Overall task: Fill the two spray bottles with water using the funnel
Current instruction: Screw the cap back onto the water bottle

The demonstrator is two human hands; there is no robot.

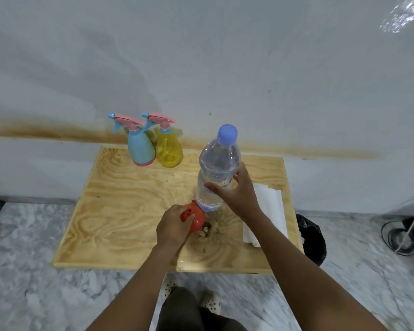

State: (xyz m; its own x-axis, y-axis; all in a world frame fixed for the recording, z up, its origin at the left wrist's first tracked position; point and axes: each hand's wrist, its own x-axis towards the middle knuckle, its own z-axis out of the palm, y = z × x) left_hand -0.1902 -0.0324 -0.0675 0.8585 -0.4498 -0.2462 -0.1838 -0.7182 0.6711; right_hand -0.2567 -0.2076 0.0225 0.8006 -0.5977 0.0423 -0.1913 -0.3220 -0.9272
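The left hand (173, 223) closes over the orange funnel (196, 217); the right hand (237, 191) wraps the capped water bottle (216, 168), upright mid-surface. Best uncap a sprayer first: blue spray bottle (140, 149) and yellow spray bottle (169, 150) stand touching at 11 o'clock on the plywood surface (120, 211). White paper (268, 211) lies at 3 o'clock; marble floor (34, 247), stained wall (201, 68) behind.

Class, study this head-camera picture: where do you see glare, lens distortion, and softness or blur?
Head view: bright glare patch at the top right corner; wide-angle bending curves the table edges and wall stain; the lower forearms and floor look soft; the water bottle stays fairly sharp.
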